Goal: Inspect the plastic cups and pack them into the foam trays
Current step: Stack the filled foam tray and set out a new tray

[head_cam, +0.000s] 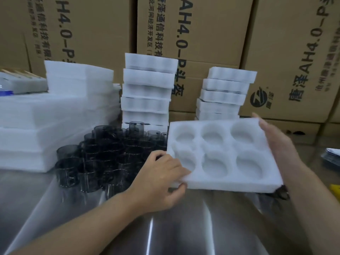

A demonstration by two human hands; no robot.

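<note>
Left hand (161, 173) is clamped on the foam tray's (230, 184) near-left corner, thumb on top; right hand (279, 144) is laid flat along its right edge, fingers straight. Tray's held above the counter's (184, 227) right half, pockets up, long axis left-right. All six pockets empty, cups (103, 155) still bunched left, seemingly filled stacks (147, 89) parked at the far edge.

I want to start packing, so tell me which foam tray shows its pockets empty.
The foam tray held between the left hand and right hand: its six round pockets face up, empty. The others sit in stacks behind, pockets hidden.
</note>
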